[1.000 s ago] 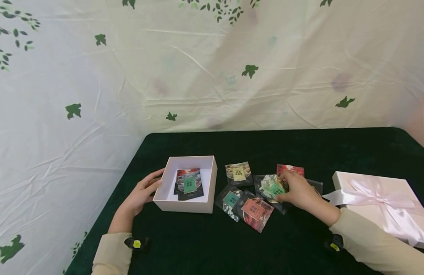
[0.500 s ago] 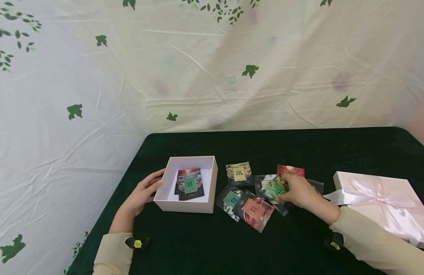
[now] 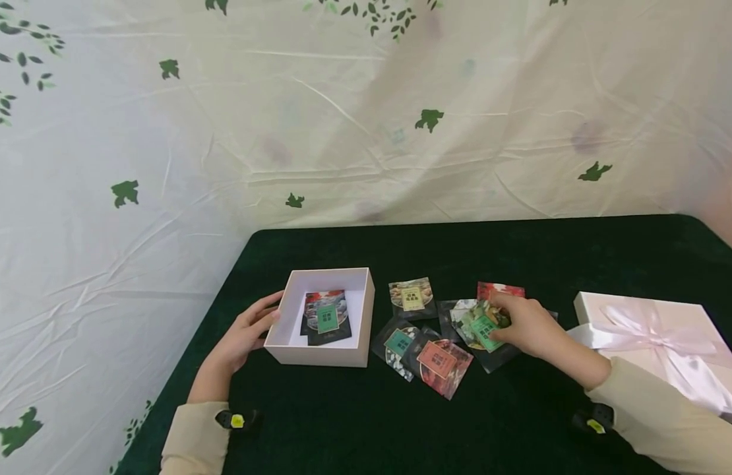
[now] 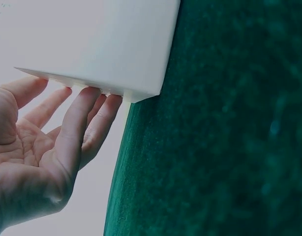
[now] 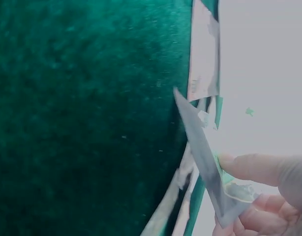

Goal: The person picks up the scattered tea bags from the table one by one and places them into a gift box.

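My left hand (image 3: pixel 243 338) rests its fingertips against the left side of an open pale pink box (image 3: pixel 318 357). In the left wrist view the fingers stretch out fairly straight to the box wall (image 4: pixel 102 44). Flat dark packets (image 3: pixel 328 332) with a green label on top lie inside the box. My right hand (image 3: pixel 529 328) pinches a packet with a green label (image 3: pixel 483 332) between thumb and fingers. The right wrist view shows this packet (image 5: pixel 202 152) tilted up, with other packets beyond it. A red packet (image 3: pixel 501 289) is partly hidden behind the right hand.
Between box and right hand lie a yellow-labelled packet (image 3: pixel 412 299), a teal-labelled packet (image 3: pixel 397 346) and an orange-labelled packet (image 3: pixel 440 361), the last two overlapping. A pink lid with a ribbon bow (image 3: pixel 653 336) lies at the right on the dark green cloth (image 3: pixel 401 435).
My right hand has shifted slightly to the right, and the green-labelled packet in it has moved a little that way too. The left hand and the box stay in place.
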`<state>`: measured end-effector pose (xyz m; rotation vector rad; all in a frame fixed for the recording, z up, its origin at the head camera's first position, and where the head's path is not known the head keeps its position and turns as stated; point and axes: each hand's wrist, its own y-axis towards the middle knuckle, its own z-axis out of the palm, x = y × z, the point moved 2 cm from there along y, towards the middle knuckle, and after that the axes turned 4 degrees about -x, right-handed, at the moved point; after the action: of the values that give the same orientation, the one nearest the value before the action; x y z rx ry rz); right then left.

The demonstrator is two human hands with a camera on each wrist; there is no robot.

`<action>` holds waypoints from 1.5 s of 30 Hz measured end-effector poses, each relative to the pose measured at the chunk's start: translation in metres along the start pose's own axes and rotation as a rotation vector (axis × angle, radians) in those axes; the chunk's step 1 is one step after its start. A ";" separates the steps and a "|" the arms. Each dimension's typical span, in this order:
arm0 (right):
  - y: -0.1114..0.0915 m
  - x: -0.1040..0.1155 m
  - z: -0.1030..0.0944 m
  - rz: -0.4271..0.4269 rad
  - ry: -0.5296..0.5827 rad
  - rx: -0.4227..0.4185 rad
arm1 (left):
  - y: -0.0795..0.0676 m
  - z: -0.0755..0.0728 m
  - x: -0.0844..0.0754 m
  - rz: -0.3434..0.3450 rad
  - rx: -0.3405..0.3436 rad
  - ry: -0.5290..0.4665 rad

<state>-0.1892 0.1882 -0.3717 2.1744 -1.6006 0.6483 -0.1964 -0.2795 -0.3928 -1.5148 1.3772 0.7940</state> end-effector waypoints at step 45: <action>0.003 0.040 -0.032 0.097 0.594 0.164 | -0.001 0.001 0.000 -0.020 -0.018 -0.004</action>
<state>-0.1871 0.1729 -0.3231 1.7656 -1.3638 1.3447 -0.1950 -0.2785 -0.3925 -1.5379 1.3532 0.7992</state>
